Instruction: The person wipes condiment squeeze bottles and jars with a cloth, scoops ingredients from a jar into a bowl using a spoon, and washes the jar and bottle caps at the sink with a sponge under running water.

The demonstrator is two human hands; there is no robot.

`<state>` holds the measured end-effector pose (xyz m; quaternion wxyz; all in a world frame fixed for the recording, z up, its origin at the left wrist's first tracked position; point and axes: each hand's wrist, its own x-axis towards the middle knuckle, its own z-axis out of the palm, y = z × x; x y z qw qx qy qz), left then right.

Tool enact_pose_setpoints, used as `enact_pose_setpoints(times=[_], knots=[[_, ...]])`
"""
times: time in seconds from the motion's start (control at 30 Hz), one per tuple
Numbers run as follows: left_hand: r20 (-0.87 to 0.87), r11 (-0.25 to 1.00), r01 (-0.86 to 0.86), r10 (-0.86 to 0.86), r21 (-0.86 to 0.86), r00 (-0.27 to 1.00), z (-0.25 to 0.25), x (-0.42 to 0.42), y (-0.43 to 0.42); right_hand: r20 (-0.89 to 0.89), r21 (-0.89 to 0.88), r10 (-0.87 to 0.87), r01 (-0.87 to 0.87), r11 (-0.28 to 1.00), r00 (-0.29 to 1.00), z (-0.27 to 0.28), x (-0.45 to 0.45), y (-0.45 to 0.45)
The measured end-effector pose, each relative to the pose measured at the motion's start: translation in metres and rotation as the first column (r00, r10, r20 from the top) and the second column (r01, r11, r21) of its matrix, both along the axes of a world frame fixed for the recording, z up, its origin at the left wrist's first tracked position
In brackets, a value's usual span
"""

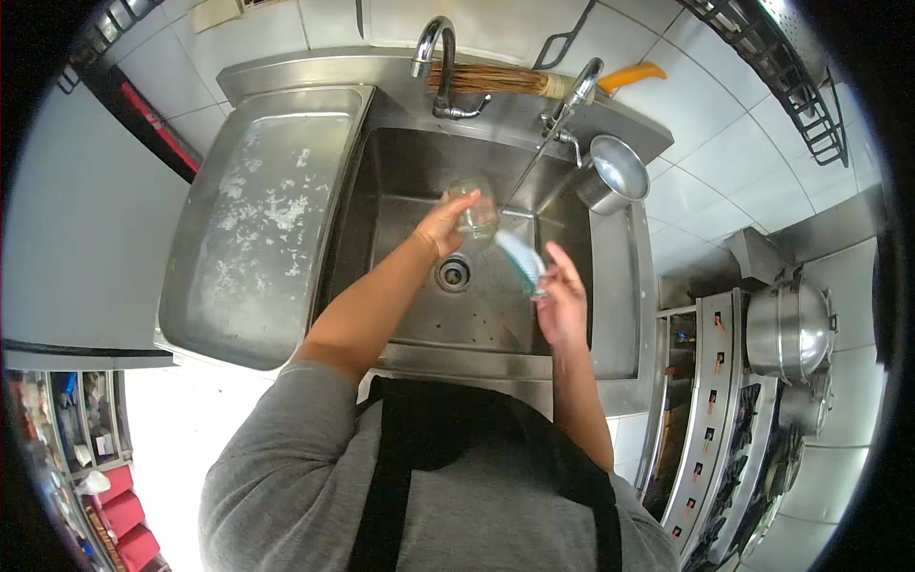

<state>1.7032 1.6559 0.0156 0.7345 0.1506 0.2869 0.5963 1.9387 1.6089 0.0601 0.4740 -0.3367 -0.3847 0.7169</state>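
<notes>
My left hand point(441, 227) is closed around a clear glass jar point(479, 217), holding it tilted above the sink basin point(405, 310). My right hand point(562, 303) grips a scrub brush point(520, 261) with a teal body and pale bristles, smeared by motion. The bristle end points toward the jar's lower end; whether they touch I cannot tell. From the right faucet point(579, 88) a thin stream of water runs down just right of the jar. Below the jar lies the round drain point(453, 274).
A large metal tray point(200, 286) with whitish patches sits left of the basin. A steel pot point(615, 172) stands at the right rim. Behind are another faucet point(438, 57), a twig broom point(491, 80) and an orange handle point(637, 74). A stove point(705, 419) stands at right.
</notes>
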Motion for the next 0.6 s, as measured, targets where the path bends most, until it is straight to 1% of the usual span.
enact_pose_setpoints(times=[0.03, 0.07, 0.1, 0.13, 0.17, 0.2, 0.27, 0.3, 0.33, 0.37, 0.43, 0.47, 0.57, 0.6], knots=[[-0.018, 0.998, 0.052, -0.052, -0.042, 0.998, 0.003, 0.004, -0.006, -0.073, 0.024, 0.032, -0.03, 0.999, 0.997, 0.014, -0.005, 0.004], [-0.098, 0.992, 0.11, -0.117, -0.067, 0.988, 0.003, 0.015, -0.008, -0.096, -0.017, 0.045, -0.047, 0.999, 0.994, 0.026, -0.015, 0.006], [-0.107, 0.986, 0.107, -0.121, -0.126, 0.987, 0.001, 0.028, -0.009, 0.286, 0.382, -0.175, 0.055, 0.923, 0.942, 0.027, -0.029, 0.009], [-0.118, 0.978, 0.1, -0.123, -0.182, 0.985, 0.0, 0.043, -0.011, 0.498, 0.722, -0.49, -0.03, 0.692, 0.715, 0.027, -0.043, 0.013], [-0.13, 0.967, 0.091, -0.124, -0.236, 0.984, -0.001, 0.056, -0.014, 0.513, 0.824, -0.608, -0.15, 0.547, 0.606, 0.026, -0.048, 0.022], [-0.126, 0.981, 0.138, -0.155, -0.138, 0.98, 0.008, 0.066, -0.021, 0.464, 0.886, -0.74, -0.261, 0.383, 0.488, 0.025, -0.053, 0.032], [0.01, 0.956, 0.233, -0.235, -0.178, 0.972, 0.002, 0.061, -0.019, 0.451, 0.885, -0.61, -0.242, 0.397, 0.651, 0.004, -0.048, 0.053], [0.084, 0.939, 0.284, -0.273, -0.192, 0.958, -0.001, 0.061, -0.018, 0.499, 0.82, -0.584, -0.132, 0.556, 0.64, 0.001, -0.044, 0.062], [0.182, 0.947, 0.294, -0.269, -0.127, 0.946, -0.004, 0.061, -0.017, 0.56, 0.763, -0.571, -0.106, 0.638, 0.599, -0.002, -0.038, 0.067], [0.189, 0.95, 0.274, -0.245, -0.147, 0.951, -0.006, 0.061, -0.014, 0.614, 0.702, -0.552, -0.071, 0.708, 0.564, -0.004, -0.036, 0.074], [0.21, 0.956, 0.226, -0.186, -0.187, 0.96, -0.001, 0.067, -0.016, 0.423, 0.862, -0.594, -0.101, 0.497, 0.684, 0.011, -0.05, 0.055], [0.165, 0.955, 0.242, -0.214, -0.174, 0.963, -0.005, 0.07, -0.016, 0.443, 0.893, -0.585, -0.277, 0.355, 0.679, 0.018, -0.056, 0.052], [0.021, 0.94, 0.306, -0.306, -0.149, 0.952, -0.026, 0.08, -0.018, 0.657, 0.708, -0.463, -0.277, 0.649, 0.595, 0.012, -0.051, 0.074], [0.045, 0.943, 0.286, -0.282, -0.168, 0.958, -0.013, 0.076, -0.023, 0.671, 0.636, -0.41, -0.195, 0.747, 0.618, 0.019, -0.049, 0.079]])
